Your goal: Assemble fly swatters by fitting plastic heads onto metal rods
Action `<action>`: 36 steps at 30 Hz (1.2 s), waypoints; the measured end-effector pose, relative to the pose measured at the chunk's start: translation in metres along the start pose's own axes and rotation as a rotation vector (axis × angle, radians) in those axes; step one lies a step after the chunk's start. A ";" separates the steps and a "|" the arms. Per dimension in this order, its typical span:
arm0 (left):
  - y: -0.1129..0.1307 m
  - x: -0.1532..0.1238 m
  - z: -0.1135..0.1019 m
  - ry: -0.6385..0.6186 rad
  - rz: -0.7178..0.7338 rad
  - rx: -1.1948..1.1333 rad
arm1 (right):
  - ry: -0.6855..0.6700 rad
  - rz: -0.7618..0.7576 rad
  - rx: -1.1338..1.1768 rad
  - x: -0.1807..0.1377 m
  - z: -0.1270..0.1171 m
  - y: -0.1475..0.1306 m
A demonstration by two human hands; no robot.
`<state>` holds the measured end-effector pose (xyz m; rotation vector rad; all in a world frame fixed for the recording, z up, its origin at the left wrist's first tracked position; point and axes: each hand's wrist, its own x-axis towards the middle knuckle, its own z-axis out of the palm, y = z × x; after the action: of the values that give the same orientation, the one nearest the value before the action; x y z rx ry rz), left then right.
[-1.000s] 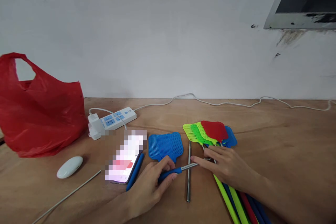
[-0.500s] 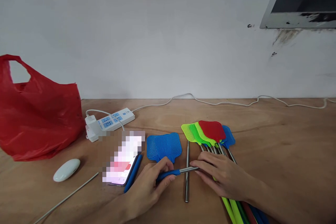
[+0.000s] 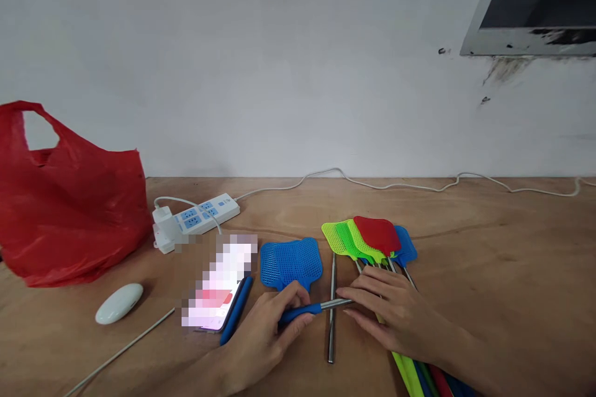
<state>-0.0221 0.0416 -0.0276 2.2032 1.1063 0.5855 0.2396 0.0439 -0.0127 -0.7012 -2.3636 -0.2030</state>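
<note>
My left hand point(image 3: 267, 332) is closed around the blue grip of a metal rod with a blue handle point(image 3: 302, 312). The fingers of my right hand point(image 3: 388, 307) pinch the rod's bare metal end, so it lies level between both hands. Under it, a loose metal rod point(image 3: 331, 335) points away from me on the table. Two or more blue fly swatter heads point(image 3: 291, 262) overlap just beyond my left hand. A bundle of assembled fly swatters point(image 3: 377, 237) in yellow, green, red and blue lies beneath my right hand and forearm, which hide part of the shafts.
A loose blue handle point(image 3: 236, 310) rests beside a lit, partly blurred phone point(image 3: 218, 301). Further left are a white oval object point(image 3: 119, 304), a red plastic bag point(image 3: 74, 211) and a white power strip point(image 3: 214, 214). A white cable point(image 3: 395, 186) runs along the wall.
The view has shifted slightly, so everything sits a little lower in the picture. Both hands keep their hold on the blue-handled rod; otherwise little differs.
</note>
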 end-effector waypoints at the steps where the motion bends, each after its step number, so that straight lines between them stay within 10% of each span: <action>1: 0.000 0.000 0.000 0.005 0.003 -0.002 | 0.008 0.001 -0.016 0.000 0.000 0.001; 14: 0.009 -0.002 -0.008 0.086 0.137 0.037 | 0.055 0.013 -0.151 -0.005 0.000 0.010; 20: 0.003 0.004 -0.027 0.302 0.167 0.567 | 0.169 0.014 -0.101 -0.007 -0.004 0.021; 27: -0.011 0.005 -0.037 0.188 -0.036 1.058 | 0.142 0.004 -0.052 -0.013 -0.003 0.027; 36: -0.005 -0.001 -0.032 0.127 0.024 0.954 | 0.153 0.014 -0.063 -0.008 -0.004 0.024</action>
<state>-0.0451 0.0536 -0.0077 2.9943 1.6599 0.2032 0.2596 0.0590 -0.0159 -0.7060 -2.2142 -0.3152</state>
